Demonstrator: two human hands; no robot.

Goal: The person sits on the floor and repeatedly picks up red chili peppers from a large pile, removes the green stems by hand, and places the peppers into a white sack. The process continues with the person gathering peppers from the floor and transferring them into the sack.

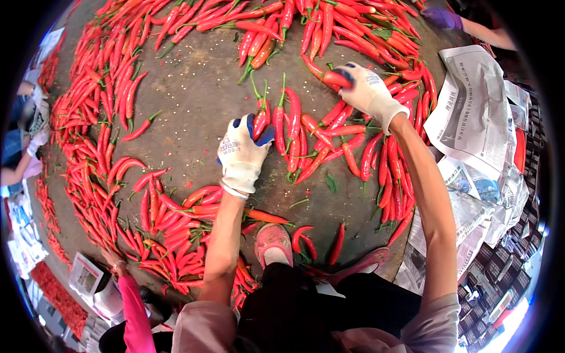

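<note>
My left hand [243, 150], in a white knit glove with blue-coated fingertips, grips a few red chili peppers [261, 115] whose green stems point away from me. Just right of it lies a loose cluster of red chilies [293, 117] on the brown floor [190, 110]. My right hand [364, 88], gloved the same way, is closed around a red chili [336, 80]; this one is slightly blurred. Another chili [312, 67] touches or nearly touches its tip. Part of what each hand holds is hidden by the fingers.
Heaps of red chilies [92, 88] curve around me. Newspaper sheets [472, 110] and a dark plastic crate [499, 273] are at the right. A co-worker's purple-gloved hand [441, 18] is at upper right. Another person's pink sleeve [134, 313] is at lower left. My pink shoe [274, 240] stands among chilies.
</note>
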